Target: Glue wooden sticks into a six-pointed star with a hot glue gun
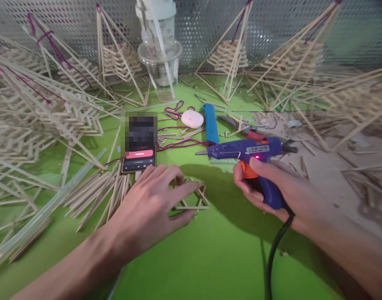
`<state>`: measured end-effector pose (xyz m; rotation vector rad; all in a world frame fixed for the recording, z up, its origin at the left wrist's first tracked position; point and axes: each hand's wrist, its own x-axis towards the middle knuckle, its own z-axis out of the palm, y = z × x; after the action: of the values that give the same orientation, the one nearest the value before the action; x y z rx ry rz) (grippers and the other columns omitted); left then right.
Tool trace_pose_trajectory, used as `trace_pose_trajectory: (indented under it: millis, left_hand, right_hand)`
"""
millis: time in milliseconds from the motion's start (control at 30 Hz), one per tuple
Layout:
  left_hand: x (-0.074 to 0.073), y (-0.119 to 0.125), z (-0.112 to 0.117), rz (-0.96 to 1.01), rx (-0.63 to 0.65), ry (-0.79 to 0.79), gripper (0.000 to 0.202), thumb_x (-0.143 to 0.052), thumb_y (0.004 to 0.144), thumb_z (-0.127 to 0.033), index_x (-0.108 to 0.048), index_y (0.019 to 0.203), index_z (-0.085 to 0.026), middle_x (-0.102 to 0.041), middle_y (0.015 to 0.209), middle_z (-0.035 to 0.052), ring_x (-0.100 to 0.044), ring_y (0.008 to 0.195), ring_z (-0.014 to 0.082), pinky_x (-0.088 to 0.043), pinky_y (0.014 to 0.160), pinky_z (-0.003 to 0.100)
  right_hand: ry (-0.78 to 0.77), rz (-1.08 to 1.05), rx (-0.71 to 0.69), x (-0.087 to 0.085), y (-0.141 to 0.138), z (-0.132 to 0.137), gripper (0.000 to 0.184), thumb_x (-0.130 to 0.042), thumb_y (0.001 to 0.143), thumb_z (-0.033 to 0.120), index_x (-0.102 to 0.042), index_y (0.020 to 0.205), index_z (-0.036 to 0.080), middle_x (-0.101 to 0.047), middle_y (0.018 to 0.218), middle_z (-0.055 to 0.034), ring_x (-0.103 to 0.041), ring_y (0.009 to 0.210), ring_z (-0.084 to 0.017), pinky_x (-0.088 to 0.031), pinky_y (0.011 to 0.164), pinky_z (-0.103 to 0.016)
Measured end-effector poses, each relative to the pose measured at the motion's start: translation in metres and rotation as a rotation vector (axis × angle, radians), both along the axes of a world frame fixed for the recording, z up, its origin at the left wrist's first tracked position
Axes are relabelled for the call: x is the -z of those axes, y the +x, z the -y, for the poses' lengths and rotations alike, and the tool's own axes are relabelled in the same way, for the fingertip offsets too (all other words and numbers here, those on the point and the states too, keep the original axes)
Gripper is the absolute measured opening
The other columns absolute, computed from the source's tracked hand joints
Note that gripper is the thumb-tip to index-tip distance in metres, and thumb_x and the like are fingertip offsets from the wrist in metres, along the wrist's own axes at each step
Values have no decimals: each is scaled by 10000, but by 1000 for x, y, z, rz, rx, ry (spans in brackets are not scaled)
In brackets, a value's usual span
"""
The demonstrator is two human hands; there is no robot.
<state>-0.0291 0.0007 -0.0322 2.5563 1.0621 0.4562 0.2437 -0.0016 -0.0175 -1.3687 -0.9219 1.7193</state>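
Observation:
My right hand (266, 183) is wrapped round the handle of a blue hot glue gun (237, 148), fingers at its orange trigger. A red light glows on its body and the nozzle points left. A black cord hangs from the handle. On the green table, my left hand (156, 196) holds a small frame of thin wooden sticks (192, 207) between thumb and fingers. Part of the frame is hidden under that hand. Loose wooden sticks (94, 193) lie in a bundle just left of it.
A phone (141, 162) lies beyond my left hand. Behind are a white oval case (192, 119), a blue-handled tool (211, 123), scissors (237, 125) and purple string. Stick hanging structures (230, 58) line the metal mesh, with plastic cups (159, 52) among them. Clear glue sticks (47, 212) lie left.

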Motion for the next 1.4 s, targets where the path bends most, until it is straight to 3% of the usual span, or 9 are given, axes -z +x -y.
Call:
trace_pose_trajectory:
  millis: [267, 467, 1100, 1300, 1400]
  left_hand:
    - [0, 1, 0, -7, -7, -42, 445, -809, 953, -278, -730, 1389, -229, -700, 1129, 96, -673, 985, 262, -600, 859, 479]
    - [0, 2, 0, -11, -3, -33, 454, -804, 961, -305, -719, 1396, -205, -705, 1149, 97, -682, 1016, 268, -586, 907, 494]
    - [-2, 1, -6, 62, 31, -15, 402, -819, 936, -240, -743, 1321, -151, -725, 1112, 100, -699, 986, 256, -587, 873, 451]
    - [-8, -10, 1, 99, 65, 67, 304, -797, 921, -191, -767, 1223, -172, -728, 1066, 84, -686, 922, 233, -572, 791, 387]
    - [-11, -15, 6, 106, 105, 110, 265, -778, 935, -202, -757, 1197, -169, -734, 1039, 73, -689, 899, 227, -569, 759, 369]
  right_hand:
    - [6, 1, -12, -1, 1, 1, 414, -757, 931, 582, -742, 789, 193, -602, 680, -12, -438, 482, -84, -360, 396, -177]
    - [11, -13, -18, 5, 4, 0, 407, -795, 876, 604, -763, 790, 208, -606, 675, -12, -444, 473, -91, -366, 371, -177]
    - [17, -14, -11, 4, 4, 0, 421, -799, 873, 615, -767, 810, 200, -614, 682, 2, -463, 482, -75, -397, 376, -150]
    - [-42, 183, -92, 0, 21, 0, 441, -871, 754, 655, -770, 761, 225, -643, 655, -12, -504, 477, -101, -368, 368, -172]
    - [-53, 357, -199, 0, 30, 3, 465, -832, 755, 710, -785, 776, 248, -694, 675, -37, -578, 519, -152, -425, 402, -216]
